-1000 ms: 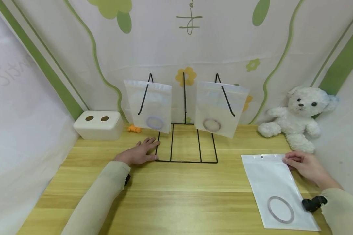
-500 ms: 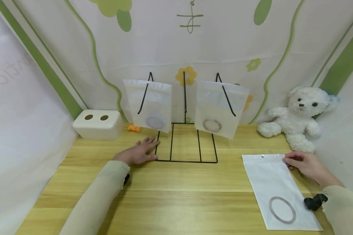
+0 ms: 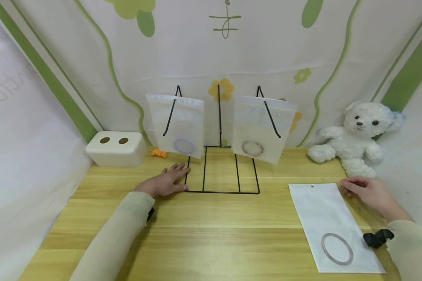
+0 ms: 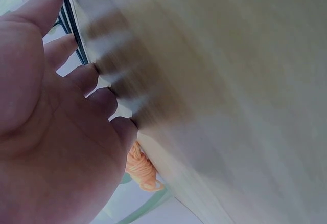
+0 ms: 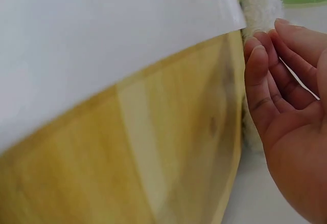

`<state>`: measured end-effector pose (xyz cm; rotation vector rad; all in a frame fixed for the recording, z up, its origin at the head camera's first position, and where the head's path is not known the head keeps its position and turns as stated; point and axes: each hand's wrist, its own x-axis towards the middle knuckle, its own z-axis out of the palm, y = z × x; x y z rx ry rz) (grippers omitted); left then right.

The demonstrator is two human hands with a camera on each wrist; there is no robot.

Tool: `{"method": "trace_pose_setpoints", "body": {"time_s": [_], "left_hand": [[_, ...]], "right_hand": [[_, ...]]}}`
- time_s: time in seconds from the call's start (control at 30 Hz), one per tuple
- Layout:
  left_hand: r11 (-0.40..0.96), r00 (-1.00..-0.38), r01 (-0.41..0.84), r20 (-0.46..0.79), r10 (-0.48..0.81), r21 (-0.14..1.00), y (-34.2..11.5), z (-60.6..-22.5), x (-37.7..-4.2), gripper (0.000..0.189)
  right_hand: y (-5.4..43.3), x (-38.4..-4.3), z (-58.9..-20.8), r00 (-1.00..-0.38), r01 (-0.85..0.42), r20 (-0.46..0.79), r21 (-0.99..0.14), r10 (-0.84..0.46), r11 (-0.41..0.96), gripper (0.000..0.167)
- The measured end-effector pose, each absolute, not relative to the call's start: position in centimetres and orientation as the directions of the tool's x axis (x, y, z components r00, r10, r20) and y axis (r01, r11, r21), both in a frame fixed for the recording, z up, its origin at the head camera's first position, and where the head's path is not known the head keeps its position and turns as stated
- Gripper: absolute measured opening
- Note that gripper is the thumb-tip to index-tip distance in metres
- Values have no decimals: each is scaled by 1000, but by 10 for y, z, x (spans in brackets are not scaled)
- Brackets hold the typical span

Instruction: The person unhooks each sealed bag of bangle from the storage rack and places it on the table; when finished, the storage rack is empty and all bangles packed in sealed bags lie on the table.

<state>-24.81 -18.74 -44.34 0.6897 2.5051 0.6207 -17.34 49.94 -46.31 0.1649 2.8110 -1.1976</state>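
Observation:
My left hand (image 3: 163,183) lies with fingers spread on the wooden table, its fingertips at the left edge of a black wire display rack (image 3: 231,192). At the right, my right hand (image 3: 371,195) is just beside the top corner of a white zip bag (image 3: 323,210), apart from it, with fingers loosely bent and nothing held. The bag lies flat and shows a pale ring-shaped bangle (image 3: 337,249) near its bottom. Two more zip bags hang on the rack's hooks: a left bag (image 3: 177,121) with a lilac ring and a right bag (image 3: 258,125) with a brownish one.
A white box (image 3: 117,150) with two round holes stands at the back left. Beside it lies a small orange yarn bundle (image 3: 159,153). A white teddy bear (image 3: 358,136) sits at the back right, behind my right hand. Patterned cloth surrounds the table.
My right hand has let go of the zip bag's top corner and moved slightly right. The bag stays on the table. My left hand keeps its place at the rack.

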Motion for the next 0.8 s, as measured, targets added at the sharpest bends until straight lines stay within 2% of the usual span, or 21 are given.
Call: {"method": "trace_pose_setpoints", "body": {"time_s": [0.13,0.27,0.6,0.8], "left_hand": [[770,-764,355,-310,566,530,-188,-442,-248,78],[769,-764,358,-308,567,529,-188,-441,-248,78],[769,-764,363,-304,569,526,-188,-443,-247,78],[771,-762,366,-308,570,522,-186,-442,-247,78]], "right_hand": [[491,-174,-452,-994,108,-91,-744,60,660,53],[477,-177,-438,-996,92,-63,-728,68,680,51],[441,-187,-398,-994,-11,75,-787,77,616,43],[416,-191,-377,-984,-66,153,-801,96,595,44]]}}
